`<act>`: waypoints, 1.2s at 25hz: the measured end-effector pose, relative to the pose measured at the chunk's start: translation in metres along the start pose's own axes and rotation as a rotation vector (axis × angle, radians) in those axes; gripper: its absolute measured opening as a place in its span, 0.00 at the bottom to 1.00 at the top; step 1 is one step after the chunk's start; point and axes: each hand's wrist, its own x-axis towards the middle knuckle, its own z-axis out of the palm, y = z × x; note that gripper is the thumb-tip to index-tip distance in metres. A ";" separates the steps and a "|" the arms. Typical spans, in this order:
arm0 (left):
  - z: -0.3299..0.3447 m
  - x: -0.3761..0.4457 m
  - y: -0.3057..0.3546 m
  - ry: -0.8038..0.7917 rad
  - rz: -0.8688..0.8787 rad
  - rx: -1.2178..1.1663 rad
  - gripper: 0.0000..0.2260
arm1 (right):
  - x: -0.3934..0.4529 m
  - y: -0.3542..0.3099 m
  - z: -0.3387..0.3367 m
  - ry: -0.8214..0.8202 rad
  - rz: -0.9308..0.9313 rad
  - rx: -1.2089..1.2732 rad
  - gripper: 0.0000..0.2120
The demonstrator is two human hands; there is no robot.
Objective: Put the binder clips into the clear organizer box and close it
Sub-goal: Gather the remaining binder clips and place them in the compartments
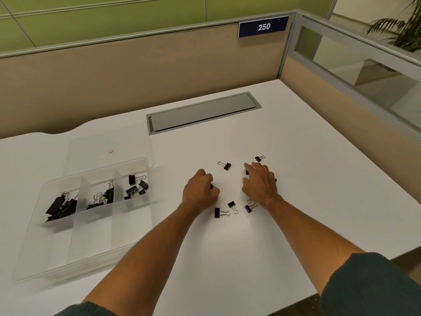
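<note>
Reaching out over the white desk [296,179], both bare hands work among a scatter of loose black binder clips. The left hand [200,188] is curled into a loose fist, and a bit of black showing at its fingers suggests it grips a clip, though most of that clip is hidden. The right hand [259,183] lies palm down with fingers spread, its fingertips touching a dark clip that is largely covered. One clip [225,165] sits between the hands on the far side, another [259,158] just beyond the right hand, and three more [232,206] lie near the wrists. Well to the left stands the clear organizer box [34,254], its lid [109,144] open and laid back; each of its three far compartments already holds clips [136,187]. A grey cable hatch [202,112] is set into the desk beyond.
</note>
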 end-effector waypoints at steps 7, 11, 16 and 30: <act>-0.005 -0.001 -0.009 -0.009 -0.010 -0.092 0.07 | 0.010 -0.004 0.002 -0.087 -0.084 0.023 0.13; -0.002 0.008 -0.005 -0.029 0.015 -0.071 0.09 | 0.006 -0.001 -0.002 -0.032 -0.052 0.112 0.13; 0.008 0.025 0.003 -0.056 0.122 -0.017 0.13 | -0.001 0.003 -0.006 0.010 -0.002 0.237 0.15; 0.025 0.079 0.025 -0.222 0.327 0.328 0.19 | -0.005 0.010 -0.012 0.071 0.109 0.255 0.14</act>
